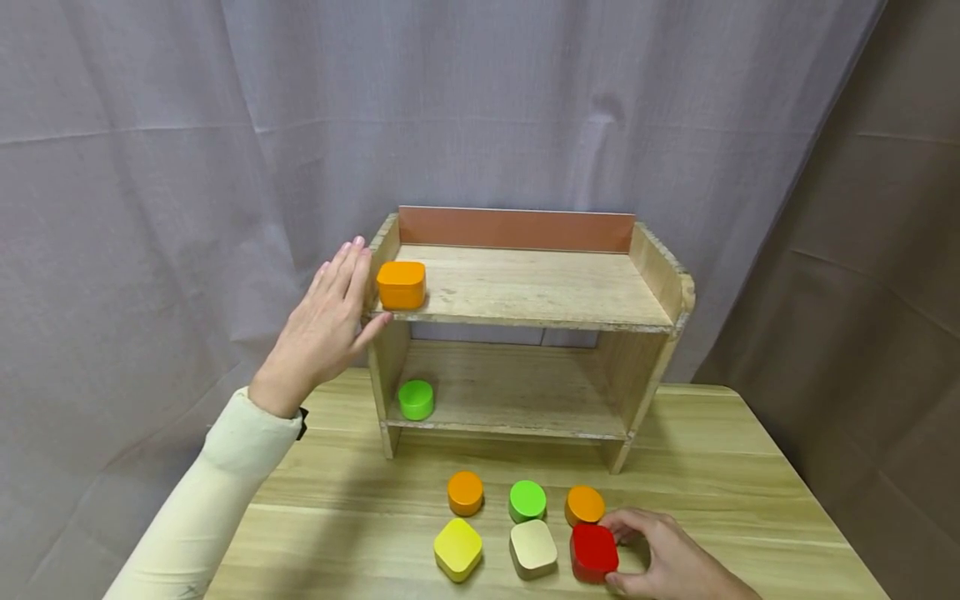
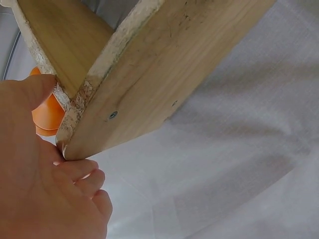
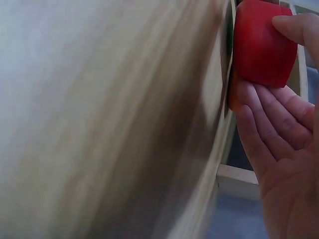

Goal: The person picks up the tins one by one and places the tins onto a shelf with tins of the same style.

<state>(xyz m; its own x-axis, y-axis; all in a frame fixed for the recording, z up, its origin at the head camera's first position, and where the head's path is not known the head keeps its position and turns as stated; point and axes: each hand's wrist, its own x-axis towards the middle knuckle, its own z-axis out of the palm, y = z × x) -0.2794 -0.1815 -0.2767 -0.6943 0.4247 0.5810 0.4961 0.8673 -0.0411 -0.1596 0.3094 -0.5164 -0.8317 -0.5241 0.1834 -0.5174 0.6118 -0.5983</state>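
Observation:
My left hand (image 1: 322,325) rests on the left side panel of a small two-tier wooden shelf (image 1: 517,287), fingers straight along the panel and thumb at the upper board's front edge. Close by that thumb, an orange rounded-square block (image 1: 402,286) stands on the upper board. Down at the table's front right, my right hand (image 1: 667,558) pinches a red rounded-square block (image 1: 594,553) between thumb and fingers. The right wrist view shows the thumb against one face of the red block (image 3: 261,45) and the fingers against another. Just behind it lies a round orange block (image 1: 584,506).
On the lower board, a round green block (image 1: 416,400) is at the left end. Before the shelf are another round orange block (image 1: 466,492), a round green one (image 1: 528,501), a yellow square one (image 1: 457,549) and a cream square one (image 1: 533,549). Grey curtain (image 1: 487,100) hangs behind.

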